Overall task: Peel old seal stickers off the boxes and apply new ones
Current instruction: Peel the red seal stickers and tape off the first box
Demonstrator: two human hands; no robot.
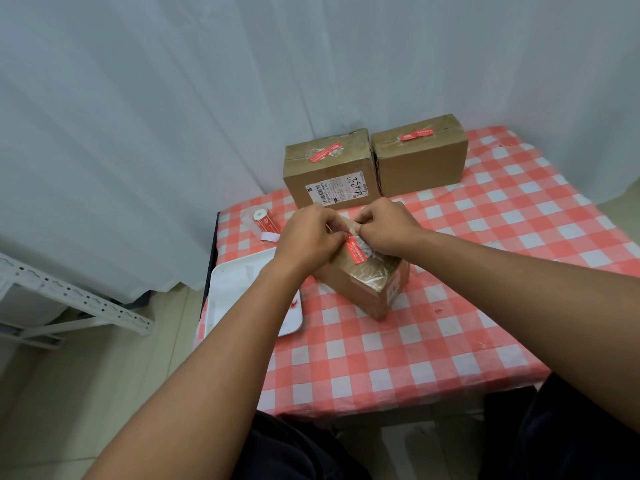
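Observation:
A small brown cardboard box (363,285) lies in the middle of the checked table, its top covered in shiny tape. A red seal sticker (356,253) runs across that top. My left hand (308,237) rests on the box's left end, fingers curled at the sticker's far end. My right hand (388,226) sits opposite, fingertips pinching at the same end of the sticker. Behind stand two more boxes: one (329,168) with a torn red sticker (325,152) and a shipping label, one (420,157) with a red sticker (417,134) on top.
A roll of red seal stickers (265,220) lies at the table's left edge with its backing strip trailing. A white tray (239,299) sits at the left front, a red scrap on its rim. Small red scraps dot the red-and-white tablecloth (450,341). A white curtain hangs behind.

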